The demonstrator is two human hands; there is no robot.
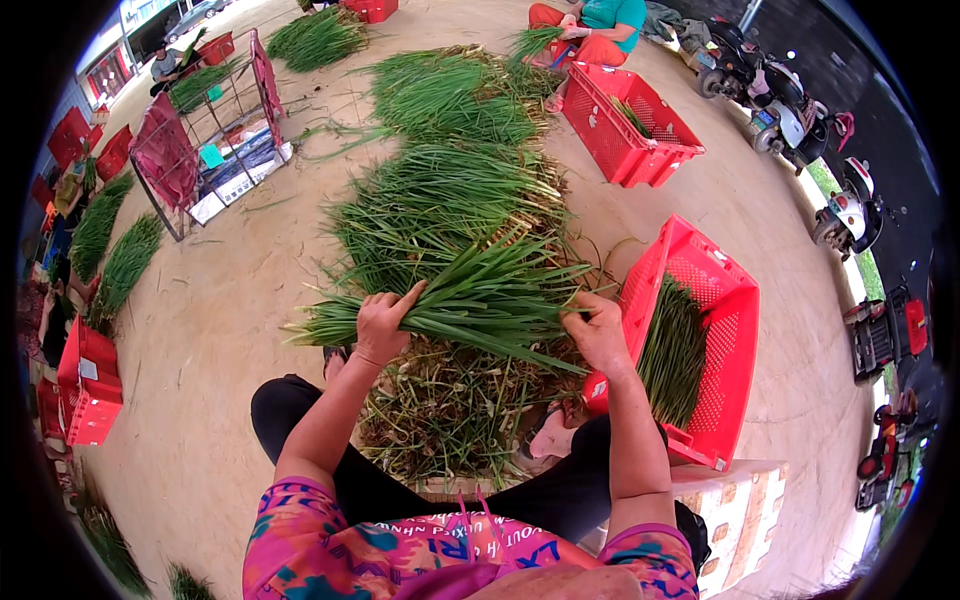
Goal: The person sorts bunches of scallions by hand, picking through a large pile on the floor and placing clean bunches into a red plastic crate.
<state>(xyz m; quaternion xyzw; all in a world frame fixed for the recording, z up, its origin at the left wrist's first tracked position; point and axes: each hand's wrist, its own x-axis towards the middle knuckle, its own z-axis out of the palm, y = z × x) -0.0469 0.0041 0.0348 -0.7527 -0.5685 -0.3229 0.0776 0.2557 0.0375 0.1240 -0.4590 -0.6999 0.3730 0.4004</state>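
A bunch of garlic chives (480,305), long flat green leaves with pale stalk ends at the left, lies across in front of me. My left hand (385,325) is closed around it near the pale ends, index finger stretched along the leaves. At the other end, my right hand (597,330) pinches the leaf tips between thumb and fingers. Just beyond the bunch spreads a heap of loose chives (450,200). Below it, between my legs, lies a pile of trimmed scraps and withered leaves (440,410).
Beside my right arm stands a red crate (735,350) holding chives (675,350). Farther up is another red crate (635,130), near a seated person (600,25) handling greens. A metal-framed rack (210,150) stands at left; scooters (790,110) line the right. Other people work along the left edge.
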